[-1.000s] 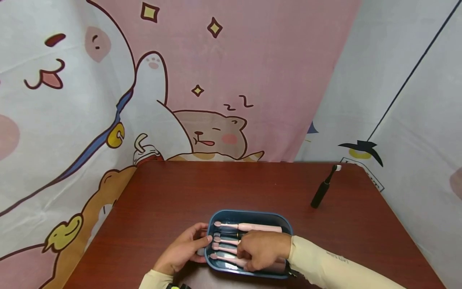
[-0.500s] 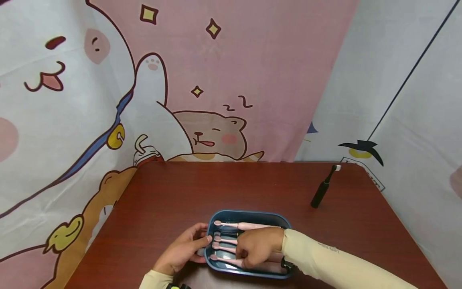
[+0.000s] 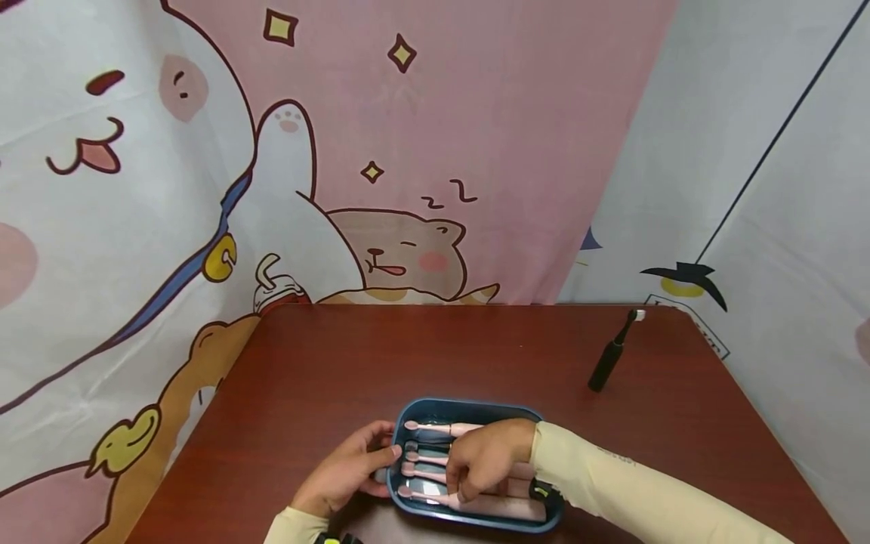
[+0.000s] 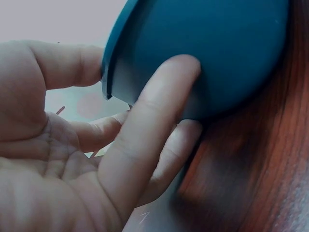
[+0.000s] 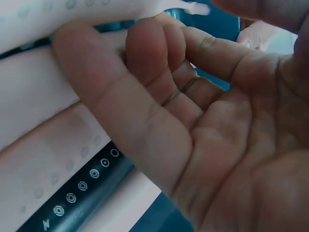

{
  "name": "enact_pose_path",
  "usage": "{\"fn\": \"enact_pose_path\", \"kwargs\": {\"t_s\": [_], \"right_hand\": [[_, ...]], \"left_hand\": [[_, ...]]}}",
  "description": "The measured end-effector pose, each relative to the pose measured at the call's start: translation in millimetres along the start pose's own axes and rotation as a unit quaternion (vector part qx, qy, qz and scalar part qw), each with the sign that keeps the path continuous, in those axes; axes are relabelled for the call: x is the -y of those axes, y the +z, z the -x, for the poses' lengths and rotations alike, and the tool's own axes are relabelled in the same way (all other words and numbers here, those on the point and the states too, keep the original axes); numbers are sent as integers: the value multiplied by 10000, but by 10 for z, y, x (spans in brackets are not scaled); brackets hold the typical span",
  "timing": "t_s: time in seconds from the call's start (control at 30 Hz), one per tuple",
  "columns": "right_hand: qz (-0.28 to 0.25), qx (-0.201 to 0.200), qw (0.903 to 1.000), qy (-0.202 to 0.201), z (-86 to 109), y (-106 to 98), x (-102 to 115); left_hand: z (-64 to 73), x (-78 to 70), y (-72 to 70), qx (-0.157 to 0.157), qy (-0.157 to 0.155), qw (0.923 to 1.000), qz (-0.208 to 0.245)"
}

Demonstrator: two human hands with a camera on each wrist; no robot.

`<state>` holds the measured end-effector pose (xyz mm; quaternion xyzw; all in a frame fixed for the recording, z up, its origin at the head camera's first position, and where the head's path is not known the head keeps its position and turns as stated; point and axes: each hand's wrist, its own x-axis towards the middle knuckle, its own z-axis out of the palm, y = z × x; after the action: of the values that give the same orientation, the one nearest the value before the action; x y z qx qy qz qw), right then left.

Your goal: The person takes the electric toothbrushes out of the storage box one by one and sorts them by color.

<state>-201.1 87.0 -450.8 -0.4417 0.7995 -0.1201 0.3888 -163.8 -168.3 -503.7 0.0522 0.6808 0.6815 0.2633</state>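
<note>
fingers of the right hand curl among pink toothbrushes, one fingertip against a handle; whether they grip it, i cannot tell. the toothbrushes lie side by side in a blue box at the lower centre. the left hand touches the box's left end, fingers spread. a black toothbrush lies at right on the bench.

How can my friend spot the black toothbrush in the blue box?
On the brown table, find the blue box close to the person. Inside, count from the far side to the second in the row, partly hidden by the right hand. That black toothbrush is the only dark one in there, with pink toothbrushes on both sides.
</note>
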Motion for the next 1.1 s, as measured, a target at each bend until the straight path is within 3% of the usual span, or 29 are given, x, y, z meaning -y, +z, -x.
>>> {"fn": "enact_pose_path", "kwargs": {"t_s": [0.17, 0.33, 0.83, 1.1], "right_hand": [[196, 82, 9997, -74, 31, 26, 34], [481, 154, 9975, -498, 71, 28, 6], [-433, 624, 9939, -798, 154, -36, -76], [-594, 413, 9915, -1080, 241, -80, -102]], "left_hand": [[-4, 20, -8, 11, -29, 10000, 43], [-14, 29, -26, -37, -45, 10000, 10], [-15, 39, -7, 45, -43, 9999, 143], [-12, 33, -10, 23, -22, 9999, 138]]}}
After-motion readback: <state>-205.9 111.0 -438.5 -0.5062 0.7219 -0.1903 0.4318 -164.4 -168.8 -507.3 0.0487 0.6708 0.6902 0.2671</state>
